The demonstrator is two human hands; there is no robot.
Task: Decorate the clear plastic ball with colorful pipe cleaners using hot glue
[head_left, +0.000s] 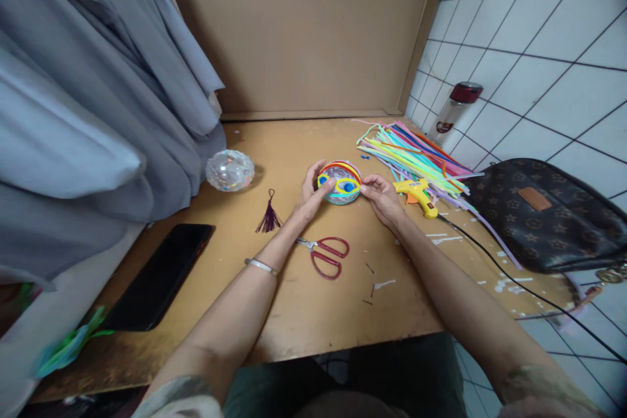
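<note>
A clear round ball (339, 173) is wrapped with colourful strips that look like pipe cleaners, red and yellow across its top and light blue lower down. Two yellow rings with blue centres sit on its front like eyes. My left hand (312, 194) grips the ball from the left, thumb across its front. At the right edge, the fingers of my right hand (381, 194) are pinched together against the ball by one yellow ring. Below lie red-handled scissors (327, 255), partly behind my left wrist. A dark purple tassel (269, 214) rests left of that hand.
A yellow glue gun (418, 197) with a black cord lies beside a heap of pipe cleaners (416, 153). Farther right are a brown patterned bag (548, 222) and a bottle (453, 114). Another clear ball (230, 170), a black phone (159, 277) and a grey curtain (98, 91) are at left.
</note>
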